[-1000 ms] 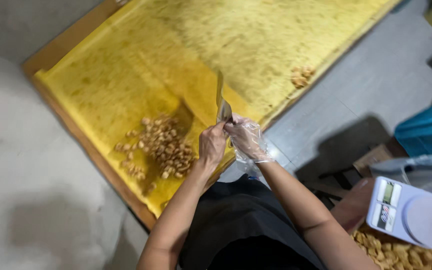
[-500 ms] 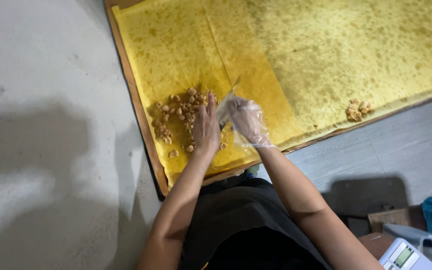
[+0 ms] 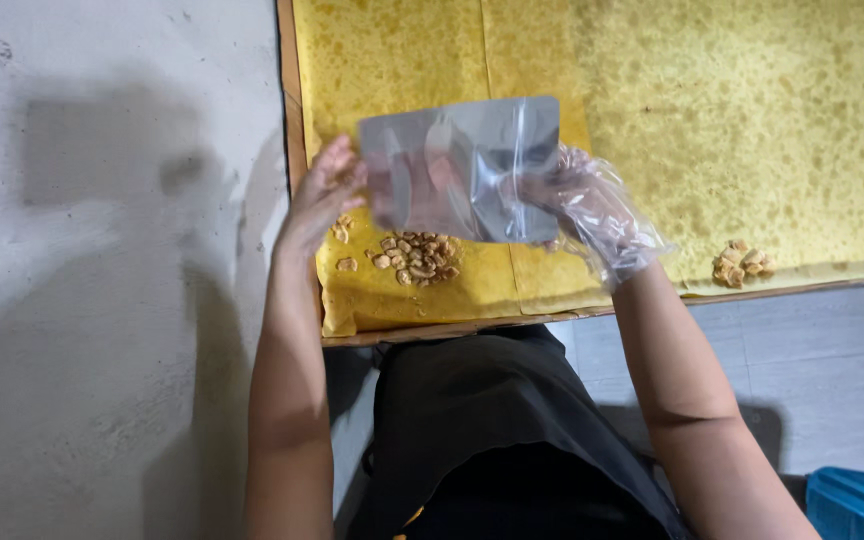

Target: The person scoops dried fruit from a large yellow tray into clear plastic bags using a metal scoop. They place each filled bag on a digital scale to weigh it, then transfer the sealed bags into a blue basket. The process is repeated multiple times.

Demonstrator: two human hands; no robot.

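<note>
Both hands hold up a clear plastic pouch (image 3: 462,170) in front of me, over a yellow oil-stained paper sheet (image 3: 702,120). My left hand (image 3: 324,195) is bare and grips the pouch's left edge. My right hand (image 3: 592,205) wears a thin clear plastic glove and grips the pouch's right edge. The pouch looks empty and see-through. Under it, on the paper, lies a small pile of light-brown fried snack pieces (image 3: 417,258).
A second, smaller heap of snack pieces (image 3: 742,264) lies near the paper's front edge at the right. The paper rests on a wooden board (image 3: 287,110) on a grey concrete floor (image 3: 102,300). A blue crate corner (image 3: 857,505) shows at the bottom right.
The pouch, small and low at the snack pile before, is now raised and spread flat between both hands. The view has shifted, and the scale at the right has left the frame.
</note>
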